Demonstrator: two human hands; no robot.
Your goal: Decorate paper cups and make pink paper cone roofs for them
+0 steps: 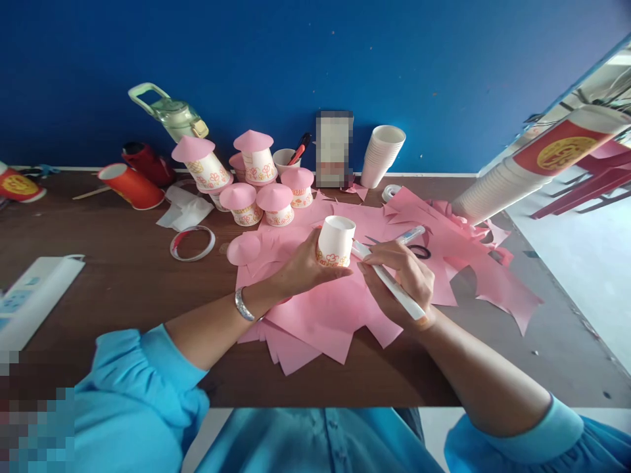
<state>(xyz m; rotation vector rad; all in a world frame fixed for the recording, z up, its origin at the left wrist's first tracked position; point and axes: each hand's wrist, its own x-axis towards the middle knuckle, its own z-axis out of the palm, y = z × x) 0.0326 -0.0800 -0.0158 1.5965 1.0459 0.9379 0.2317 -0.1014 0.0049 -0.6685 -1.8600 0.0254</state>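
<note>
Cup [337, 240] (L fingers [311, 248]) & marker [400, 293] (R fingers [395, 255]) well inside tbl. edge [335, 402]

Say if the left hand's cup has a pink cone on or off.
Off: the cup in the left hand shows a bare white top; cups behind wear pink cones.

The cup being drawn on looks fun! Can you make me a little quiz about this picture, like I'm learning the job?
1. Fill in the blank: The left hand holds a patterned cup, and the right hand holds a white ____.
2. True or false: That cup has a pink cone roof on it.
3. What lies below both hands?
A) newspaper
B) pink paper
C) a striped towel

Key:
1. pen
2. False; no roof is on it.
3. B
</note>
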